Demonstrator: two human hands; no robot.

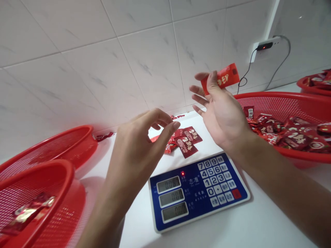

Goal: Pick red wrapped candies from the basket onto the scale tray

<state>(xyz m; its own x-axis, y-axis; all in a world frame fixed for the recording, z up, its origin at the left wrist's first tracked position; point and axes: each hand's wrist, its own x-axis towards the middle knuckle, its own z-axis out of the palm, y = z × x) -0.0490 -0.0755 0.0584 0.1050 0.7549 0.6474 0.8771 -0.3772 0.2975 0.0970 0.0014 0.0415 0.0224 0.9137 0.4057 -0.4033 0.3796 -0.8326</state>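
My right hand [222, 115] is raised with its palm towards me, and a red packet with gold lettering [221, 78] is pinched among its fingers. My left hand [139, 148] hangs in the air over the white counter [134, 193], fingers loosely curled and holding nothing. Below and past it, a small pile of red packets [184, 142] lies on the counter. A blue electronic counting scale [196, 191] sits between my hands, its three displays lit and nothing on its keypad.
A red mesh basket [274, 101] full of red packets stands at the right, with another [307, 86] behind it. Two more red baskets [51, 148] sit at the left, the nearer [38, 175] holding a few packets. A plug-in device [263, 46] and cables hang on the tiled wall.
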